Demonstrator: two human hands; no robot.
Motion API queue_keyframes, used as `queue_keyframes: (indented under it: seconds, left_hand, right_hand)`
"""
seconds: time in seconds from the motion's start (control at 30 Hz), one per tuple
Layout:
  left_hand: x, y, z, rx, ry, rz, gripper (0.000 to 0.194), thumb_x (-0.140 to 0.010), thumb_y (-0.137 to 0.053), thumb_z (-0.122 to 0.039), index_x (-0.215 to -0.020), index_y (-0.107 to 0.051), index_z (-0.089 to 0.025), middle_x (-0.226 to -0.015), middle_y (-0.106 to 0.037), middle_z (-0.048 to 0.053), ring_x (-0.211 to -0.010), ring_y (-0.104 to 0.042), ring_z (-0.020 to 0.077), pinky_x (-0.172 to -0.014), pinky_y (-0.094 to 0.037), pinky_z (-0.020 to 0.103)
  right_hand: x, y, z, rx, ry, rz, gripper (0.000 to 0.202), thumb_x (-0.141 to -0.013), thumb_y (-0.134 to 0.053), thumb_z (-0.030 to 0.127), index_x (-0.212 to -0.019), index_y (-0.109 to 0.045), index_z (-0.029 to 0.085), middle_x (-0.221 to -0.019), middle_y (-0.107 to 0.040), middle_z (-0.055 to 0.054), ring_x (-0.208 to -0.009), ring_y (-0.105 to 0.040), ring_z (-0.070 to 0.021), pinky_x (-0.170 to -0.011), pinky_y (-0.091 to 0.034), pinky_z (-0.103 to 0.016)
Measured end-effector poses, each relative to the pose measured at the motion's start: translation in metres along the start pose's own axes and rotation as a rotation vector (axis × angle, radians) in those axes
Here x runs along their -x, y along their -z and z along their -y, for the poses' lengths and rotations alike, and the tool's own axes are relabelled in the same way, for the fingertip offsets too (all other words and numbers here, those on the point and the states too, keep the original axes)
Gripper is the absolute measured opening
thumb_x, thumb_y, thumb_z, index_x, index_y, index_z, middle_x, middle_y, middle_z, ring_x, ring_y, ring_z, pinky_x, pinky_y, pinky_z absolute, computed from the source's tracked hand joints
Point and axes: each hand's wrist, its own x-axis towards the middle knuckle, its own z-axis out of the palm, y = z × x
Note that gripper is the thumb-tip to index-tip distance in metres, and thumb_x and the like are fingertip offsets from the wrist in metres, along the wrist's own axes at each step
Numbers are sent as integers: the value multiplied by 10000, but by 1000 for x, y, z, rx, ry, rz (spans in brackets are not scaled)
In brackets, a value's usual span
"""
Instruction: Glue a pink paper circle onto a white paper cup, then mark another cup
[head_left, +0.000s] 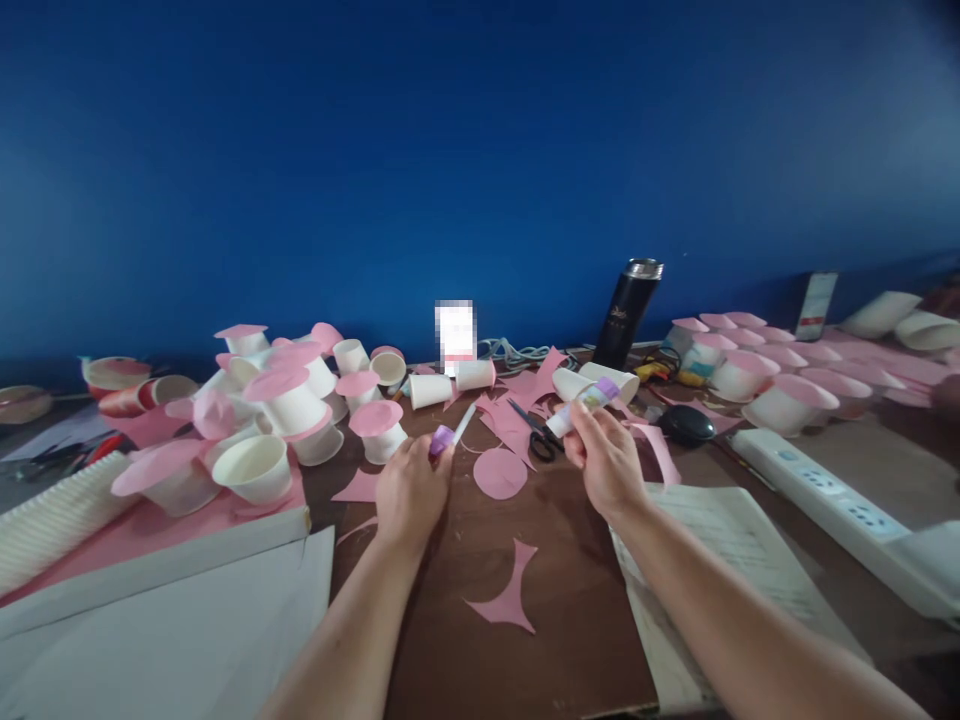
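My left hand (412, 490) is closed around a small purple cap (441, 440). A slim white stick (464, 424) points up beside that cap; whether it is held too I cannot tell. Pinched in my right hand (604, 455) is a glue stick (585, 402), white with a purple end, tilted up to the right. Between my hands a pink paper circle (500, 473) lies flat on the brown table (570, 580). Black-handled scissors (545, 442) rest just left of my right hand, among pink paper scraps (514, 425). Another pink offcut (511, 595) lies nearer me.
Paper cups, many topped with pink paper (289, 390), crowd the left; more capped cups (787, 400) stand at right. A black flask (626, 315) leans near the blue wall. A black mouse (686, 425), power strip (840, 510), notebook (720, 540) and white box (187, 620) lie around.
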Motion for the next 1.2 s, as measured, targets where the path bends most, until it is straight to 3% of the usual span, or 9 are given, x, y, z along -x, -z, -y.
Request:
queue_keyframes:
  seconds: [0.2,0.3,0.37,0.43,0.5,0.57,0.77,0.97,1.2]
  left_hand:
    - [-4,1,5,-106,111,90,434,-894,-374,-462,-1132,-586,-168,-972,-652,128,-842,-634,270,-686,-445,350]
    - [0,3,2,-101,90,-12,559,-875,-420,-465,-1339,-427,-154,-1093,-600,164,-894,-621,295,-701,-465,380]
    - [5,3,-3,-59,-52,-119,482,-892,-417,-381,-1319,-457,-161,-1092,-581,150,-947,-596,280,-764,-467,381]
    - [10,2,-10,25,-288,-135,347,-892,-411,-253,-1192,-570,-178,-1039,-591,115,-988,-567,246,-854,-450,365]
    - [15,-1,-16,113,-504,-44,274,-856,-443,-159,-1042,-642,-191,-1008,-609,87,-1000,-547,222,-906,-435,347]
    - [18,-4,-21,156,-608,63,241,-816,-483,-118,-961,-662,-190,-1011,-624,79,-1009,-535,222,-918,-437,347]
    - [20,-12,-21,140,-600,212,224,-802,-489,-118,-925,-671,-165,-1021,-641,102,-960,-557,232,-859,-468,358]
    - [20,-15,-21,133,-578,199,221,-810,-475,-121,-936,-650,-170,-963,-642,87,-914,-567,222,-822,-459,343]
    - [20,-11,-23,90,-570,194,192,-820,-459,-140,-938,-603,-187,-894,-629,68,-846,-563,216,-750,-442,336]
  right_hand:
    - [2,5,1,-97,-140,92,340,-764,-641,527,-751,-585,191,-556,-453,49,-482,-396,-78,-466,-308,-229]
    - [1,7,2,-198,-229,149,307,-745,-677,485,-737,-598,188,-591,-471,45,-516,-415,-80,-515,-371,-225]
    - [1,8,2,-227,-310,190,299,-734,-691,473,-736,-611,185,-602,-485,44,-523,-418,-76,-535,-403,-222]
    - [1,10,4,-232,-403,234,299,-726,-698,473,-728,-614,186,-587,-487,47,-514,-411,-75,-561,-446,-236]
    - [2,12,7,-231,-485,292,292,-727,-699,469,-740,-621,188,-574,-484,51,-507,-402,-74,-603,-491,-271]
    - [2,15,12,-231,-540,340,280,-732,-703,455,-771,-636,186,-599,-501,45,-511,-394,-69,-631,-516,-301]
    - [4,15,16,-226,-606,373,286,-711,-725,453,-786,-648,188,-676,-550,27,-523,-410,-66,-601,-516,-299]
    - [8,6,7,-193,-583,333,297,-698,-738,456,-760,-637,183,-656,-543,30,-545,-432,-67,-636,-466,-258]
    - [10,3,3,-221,-475,343,279,-730,-711,437,-719,-624,172,-661,-524,26,-555,-403,-72,-543,-354,-220]
